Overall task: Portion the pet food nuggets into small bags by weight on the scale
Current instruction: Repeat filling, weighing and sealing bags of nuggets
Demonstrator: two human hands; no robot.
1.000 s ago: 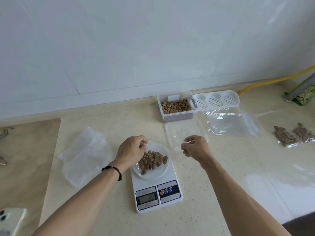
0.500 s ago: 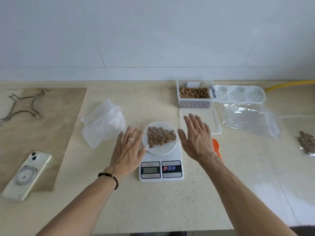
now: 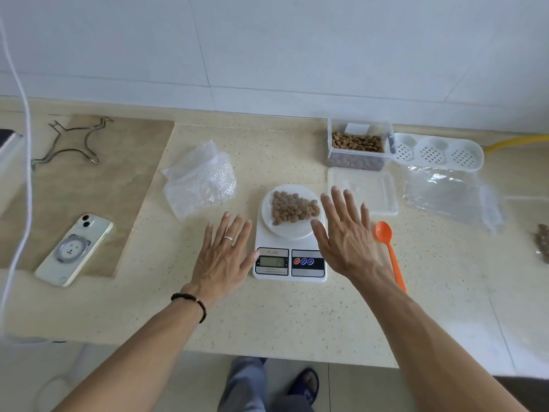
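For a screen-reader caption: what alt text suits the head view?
Two open hands, left hand and right hand, flank a white scale holding a bag of nuggets on a counter; behind stand a nugget container and an orange spoon.

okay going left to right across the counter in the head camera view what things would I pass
Phone → bubble wrap → left hand → scale holding a small bag of nuggets → right hand → orange spoon → clear bags → filled nugget bag at the right edge.
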